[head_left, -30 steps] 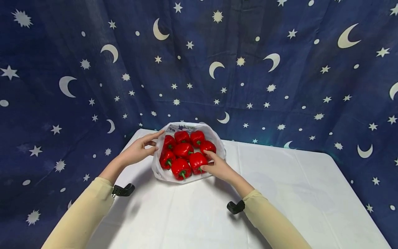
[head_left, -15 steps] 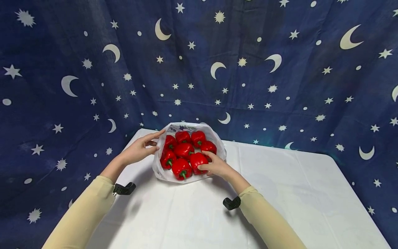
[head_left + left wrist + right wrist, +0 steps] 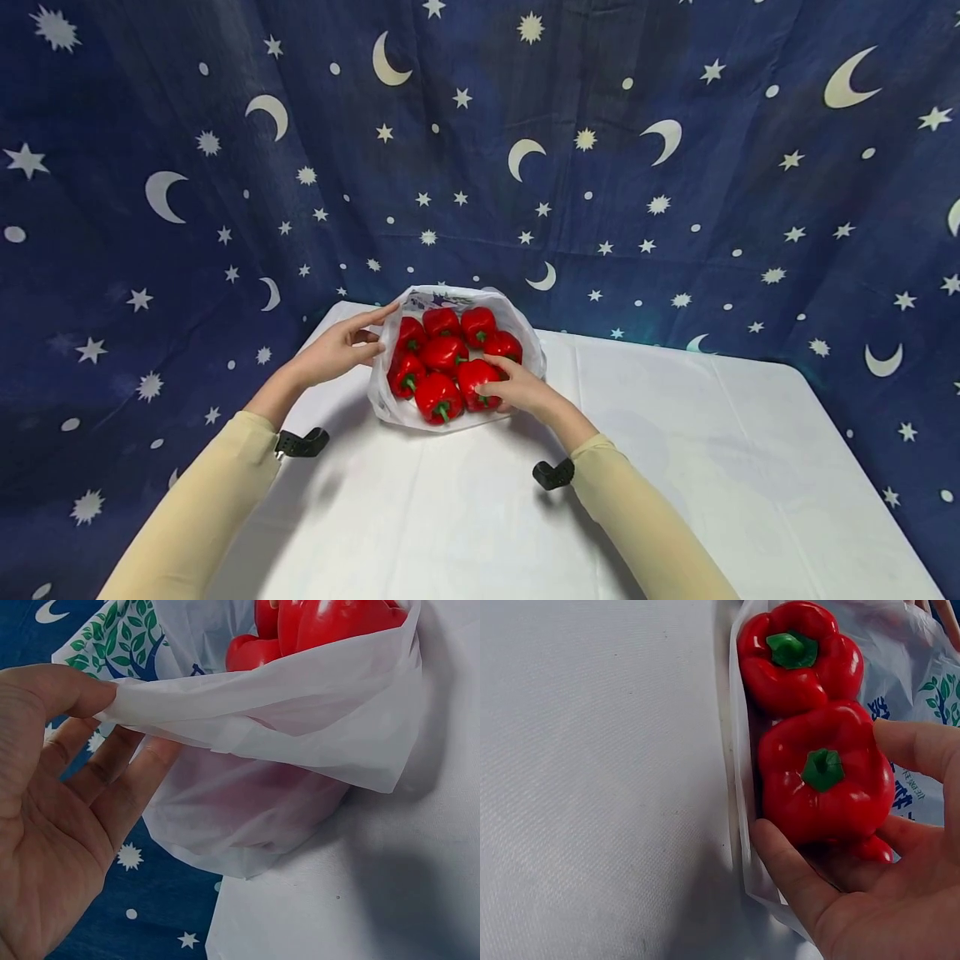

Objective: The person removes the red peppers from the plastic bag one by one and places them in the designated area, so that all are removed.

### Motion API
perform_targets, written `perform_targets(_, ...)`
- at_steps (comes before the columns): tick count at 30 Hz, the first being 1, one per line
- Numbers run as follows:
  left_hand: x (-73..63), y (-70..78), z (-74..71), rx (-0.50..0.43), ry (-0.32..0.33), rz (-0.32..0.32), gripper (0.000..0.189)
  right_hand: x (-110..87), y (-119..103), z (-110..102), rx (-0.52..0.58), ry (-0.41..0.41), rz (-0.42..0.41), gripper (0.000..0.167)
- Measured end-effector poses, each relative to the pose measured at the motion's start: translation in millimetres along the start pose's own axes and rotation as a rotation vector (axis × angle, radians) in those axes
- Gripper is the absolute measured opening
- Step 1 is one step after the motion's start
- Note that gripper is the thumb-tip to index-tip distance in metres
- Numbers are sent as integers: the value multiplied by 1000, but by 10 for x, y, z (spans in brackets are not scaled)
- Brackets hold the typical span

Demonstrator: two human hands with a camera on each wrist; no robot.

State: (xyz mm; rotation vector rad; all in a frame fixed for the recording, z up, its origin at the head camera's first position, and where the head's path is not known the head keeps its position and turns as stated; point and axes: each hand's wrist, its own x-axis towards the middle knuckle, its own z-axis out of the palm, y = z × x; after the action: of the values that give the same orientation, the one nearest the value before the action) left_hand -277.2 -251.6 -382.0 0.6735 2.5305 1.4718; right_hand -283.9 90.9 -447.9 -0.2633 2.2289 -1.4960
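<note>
A white plastic bag (image 3: 529, 342) with its mouth turned open lies on the table, holding several red bell peppers (image 3: 445, 354) with green stems. At the bag's left rim, my left hand (image 3: 330, 357) holds the thin plastic; in the left wrist view its fingertips (image 3: 101, 694) are at the folded edge. My right hand (image 3: 525, 390) reaches in over the front right rim. Its thumb and fingers span the front right bell pepper (image 3: 829, 780), gripping it from both sides. Another bell pepper (image 3: 802, 675) sits right beside that one in the right wrist view.
A white cloth covers the table (image 3: 465, 517). Behind it hangs a dark blue curtain (image 3: 465, 158) with moons and stars. Black straps (image 3: 553, 475) with wrist cameras sit at both sleeves. Green leaf print (image 3: 116, 637) shows inside the bag.
My right hand has shifted slightly left and farther round the front right bell pepper. The left hand has stayed at the bag's rim. The head view has tilted a little.
</note>
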Motion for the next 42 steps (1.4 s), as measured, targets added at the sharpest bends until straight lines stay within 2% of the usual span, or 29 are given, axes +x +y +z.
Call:
perform_targets(7,24,21,-1,-15,-1,11,62,10,-23,-13,-17,6,2,80)
perform_targets(17,28,15,21,0,-1,-18,65,32,-25,7,-1,-3,4,83)
perform_targets(26,26,4,38,40,33,45,53,19,-20,18,7,12,28,82)
perform_targets(30,29,8,43,55,37,49,49,6,-23,20,13,21,34,82)
perform_targets(38,16,4,41,73,33,57,49,-19,-25,27,30,39,32,82)
perform_targets(42,9,-4,39,124,41,85,50,-19,-26,31,34,42,32,82)
